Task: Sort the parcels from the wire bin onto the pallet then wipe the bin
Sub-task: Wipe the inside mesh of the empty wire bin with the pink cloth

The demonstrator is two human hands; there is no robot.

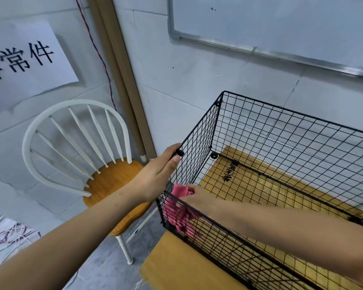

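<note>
The black wire bin (pixel 291 130) stands on a yellow wooden surface (pixel 176 266), with no parcels visible inside it. My left hand (pixel 155 174) grips the top edge of the bin's left panel, thumb on the inner side. My right hand (pixel 199 197) reaches over the near rim into the bin's near left corner and holds a pink cloth (pixel 179 208) against the wire. Part of the cloth hangs down behind the near panel.
A white spindle-back chair (pixel 76 143) with a wooden seat stands left of the bin. A brown post (pixel 122 76) runs up the wall, beside a paper sign (pixel 23 59). A whiteboard (pixel 281 24) hangs above the bin. Loose cables (pixel 6 235) lie on the floor at left.
</note>
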